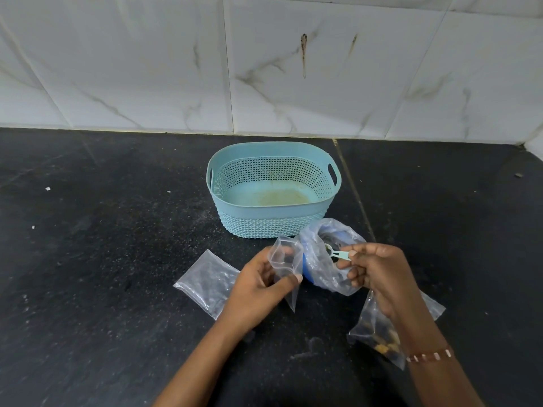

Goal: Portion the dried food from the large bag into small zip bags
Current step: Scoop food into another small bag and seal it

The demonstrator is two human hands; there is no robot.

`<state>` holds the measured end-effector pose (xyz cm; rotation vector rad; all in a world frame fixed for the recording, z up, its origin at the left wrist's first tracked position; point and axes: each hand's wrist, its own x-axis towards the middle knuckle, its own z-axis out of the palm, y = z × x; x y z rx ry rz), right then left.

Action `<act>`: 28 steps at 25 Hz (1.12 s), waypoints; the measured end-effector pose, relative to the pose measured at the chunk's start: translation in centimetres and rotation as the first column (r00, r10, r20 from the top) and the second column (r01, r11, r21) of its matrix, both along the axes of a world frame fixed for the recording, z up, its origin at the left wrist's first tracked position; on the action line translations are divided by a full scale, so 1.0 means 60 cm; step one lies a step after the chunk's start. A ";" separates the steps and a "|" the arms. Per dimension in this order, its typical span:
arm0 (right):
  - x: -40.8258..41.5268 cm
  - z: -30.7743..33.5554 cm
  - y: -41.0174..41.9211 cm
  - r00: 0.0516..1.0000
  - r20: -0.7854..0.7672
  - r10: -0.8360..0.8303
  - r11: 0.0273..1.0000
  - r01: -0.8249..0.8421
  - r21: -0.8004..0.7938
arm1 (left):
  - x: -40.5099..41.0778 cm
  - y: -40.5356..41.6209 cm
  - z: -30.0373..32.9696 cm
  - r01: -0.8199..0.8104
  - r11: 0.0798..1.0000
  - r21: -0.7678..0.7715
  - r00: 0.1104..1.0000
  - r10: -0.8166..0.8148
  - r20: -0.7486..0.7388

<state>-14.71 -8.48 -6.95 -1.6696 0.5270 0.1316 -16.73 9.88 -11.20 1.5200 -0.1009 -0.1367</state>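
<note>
Head view. The left hand (258, 284) gripped a small clear plastic zip bag (286, 267), thumb across its front and fingers behind, holding it upright with its mouth open just left of the large crumpled translucent plastic bag (329, 259). The right hand (376, 274) pinched the handle of a small pale green plastic scoop (338, 254) between thumb and fingertips; the scoop's bowl lay inside the large bag's open mouth, among dark dried food (335, 246). The large bag rested on the black speckled stone tabletop (117, 230), between the two grips and touching the small bag. A filled clear zip bag (207, 282) lay flat left of the left hand; another clear bag holding dark and yellowish pieces (379, 330) lay partly beneath the right wrist. An oval light blue perforated plastic basket (273, 189) stood behind the large bag.
</note>
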 end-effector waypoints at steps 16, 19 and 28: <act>-0.039 0.034 0.025 0.890 0.420 0.176 0.972 -0.089 -0.219 | 0.005 0.007 -0.023 0.026 0.974 0.223 0.996 -0.044 0.076; -0.051 0.000 0.050 0.626 0.534 0.568 0.673 0.020 -0.740 | 0.005 0.007 -0.027 0.009 0.978 0.210 0.996 -0.026 0.079; -0.044 -0.003 0.046 0.442 0.408 0.799 0.384 0.148 -0.911 | 0.008 0.008 -0.038 -0.010 0.982 0.188 0.997 -0.006 0.082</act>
